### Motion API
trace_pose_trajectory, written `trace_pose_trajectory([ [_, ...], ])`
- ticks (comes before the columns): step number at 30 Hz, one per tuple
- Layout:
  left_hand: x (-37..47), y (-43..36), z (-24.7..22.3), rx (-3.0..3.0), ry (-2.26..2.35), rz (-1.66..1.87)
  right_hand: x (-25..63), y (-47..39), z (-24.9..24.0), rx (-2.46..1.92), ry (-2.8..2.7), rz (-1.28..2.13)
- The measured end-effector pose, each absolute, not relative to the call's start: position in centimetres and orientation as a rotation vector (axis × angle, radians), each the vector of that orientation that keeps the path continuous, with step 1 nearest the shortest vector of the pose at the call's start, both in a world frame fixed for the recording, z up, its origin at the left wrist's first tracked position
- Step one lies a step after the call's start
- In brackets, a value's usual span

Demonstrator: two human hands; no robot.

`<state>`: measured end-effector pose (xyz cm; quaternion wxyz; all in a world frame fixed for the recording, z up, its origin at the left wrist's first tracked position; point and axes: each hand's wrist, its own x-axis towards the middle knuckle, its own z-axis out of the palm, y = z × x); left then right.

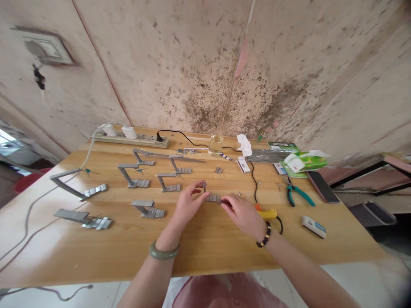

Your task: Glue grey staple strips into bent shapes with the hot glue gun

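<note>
- A blotchy, mould-specked wall (212,85) backs everything, its surface dull and stained.
- The wooden table (205,248) gives a flat, smooth-grained surface, with the middle of its front half kept for handwork.
- The power strip (141,140), long and pale plastic, lies against the wall, probably so its cords stay out of the way.
- Thin, straight grey rods (271,155) lie bundled at the back right.
- The right hand (239,209) pinches the right end of the segmented strip, apparently steadying it.
- The left hand (192,199) curls, thumb and forefinger pinching at the strip's left end, perhaps to align it.
- Seven angular grey brackets (138,183) with ridged, segmented feet stand spaced apart on the left, likely to avoid tangling.
- The teal-handled pliers (298,194) and yellow-handled soldering iron (267,214) lie right, seemingly within easy reach.
- The segmented strip (212,198), flat, grey and metallic-looking, lies between both hands.
- A tiny upright piece (204,187) shows by the left fingertips, its material too small to tell.
</note>
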<state>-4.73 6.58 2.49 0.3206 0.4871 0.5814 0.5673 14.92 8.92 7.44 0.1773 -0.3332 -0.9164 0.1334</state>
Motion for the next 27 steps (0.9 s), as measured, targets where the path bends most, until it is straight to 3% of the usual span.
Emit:
trace_pose_trajectory([
  [6,-5.1,6.8,2.4,1.121,1.443,1.567,13.2,10.4,9.7,-0.793,-2.481,0.361],
  [27,-5.3,6.9,1.9,1.14,1.396,1.601,10.7,11.4,8.5,-0.716,-2.359,0.369],
])
